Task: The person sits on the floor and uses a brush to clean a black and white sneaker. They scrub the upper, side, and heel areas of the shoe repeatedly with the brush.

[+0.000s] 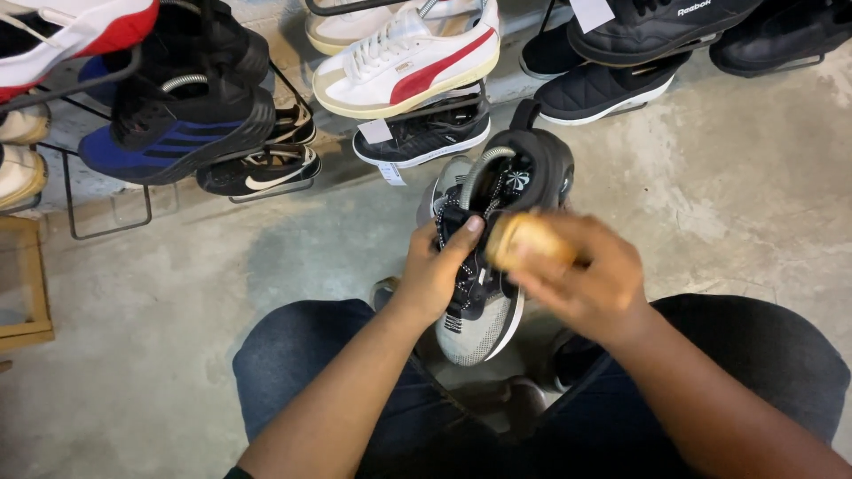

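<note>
**Knit sneaker held over the lap, brush at its collar**

Sneaker point(486, 266) in grey and black knit sits between the person's knees, toe pointing down toward the lap and heel up toward the shoe racks. The left hand point(437, 270) is wrapped around its midfoot from the left side, thumb laid across the black laces, so the grasp is closed on the shoe itself. The right hand point(581, 279) is clenched on a small tan wooden-backed brush point(525, 238), which is blurred and lies against the shoe's right side just below the padded collar; whether bristles touch the knit cannot be told.

Judging by its build, the sneaker should be light and easy to carry in one hand. The knit upper looks soft and will give under the fingers, so squeezing there would dent it rather than steady it. The white sole edge and the padded heel look firmer and are likely the better places to take hold. The fabric seems grippy rather than slick, and nothing about it looks fragile, though the laces could snag.

Behind the hands, on a concrete floor point(728, 195), wire racks point(106, 213) carry other shoes: a white sneaker with a red stripe point(413, 62), a blue and black one point(169, 133), and black pairs point(612, 89) to the right. A wooden frame point(27, 284) stands at the left edge.
</note>
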